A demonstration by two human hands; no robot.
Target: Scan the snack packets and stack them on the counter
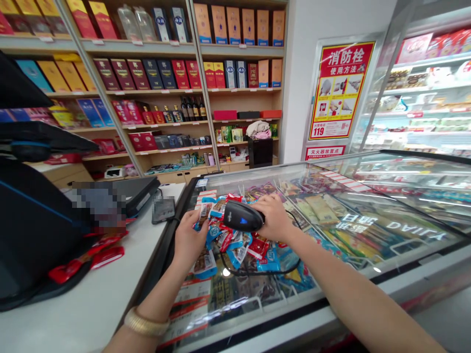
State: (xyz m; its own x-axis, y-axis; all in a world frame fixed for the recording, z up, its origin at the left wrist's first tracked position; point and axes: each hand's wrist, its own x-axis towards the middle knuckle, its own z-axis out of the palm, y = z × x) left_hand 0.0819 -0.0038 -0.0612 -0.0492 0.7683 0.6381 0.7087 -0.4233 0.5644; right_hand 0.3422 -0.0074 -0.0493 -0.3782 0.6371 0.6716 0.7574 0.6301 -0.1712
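My right hand is wrapped round a black barcode scanner, whose head points left toward my other hand. Between the thumb and fingers of my left hand is a small snack packet, blue and white with a brown part showing. Under both hands lies a loose pile of red and blue snack packets on the glass lid of a chest freezer. The scanner's black cable loops over the glass in front of the pile. My right fingertips are partly hidden behind the scanner.
At left, a white counter carries a black checkout terminal, red packets and a phone. Frozen goods show through the freezer glass. Shelves of boxed bottles stand behind; a lit display fridge is at right.
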